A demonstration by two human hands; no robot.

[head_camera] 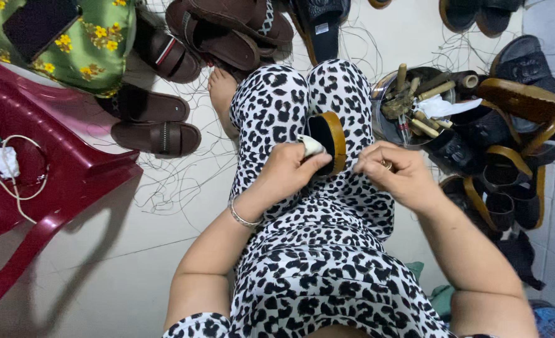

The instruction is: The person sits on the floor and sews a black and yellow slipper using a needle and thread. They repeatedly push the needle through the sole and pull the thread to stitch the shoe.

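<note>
The left hand (288, 170) presses a small white lump (311, 146), maybe wax, against the sandal sole (329, 141) standing on the lap. At 3 o'clock of the sole, the right hand (395, 173) pinches closed, perhaps on thread. A bowl (381, 122) of tools lies at 1 o'clock.

One view only — head cam, worn by the person, looking steeply down over their own lap at close range. Left hand (285, 170) and right hand (395, 174) sit near centre frame, approx. arm's reach below the lens. Floor fills the edges — red plastic chair (71, 169) at 9 o'clock, metal bowl (378, 119) at 2 o'clock. No 2nd view, so no overlap.
</note>
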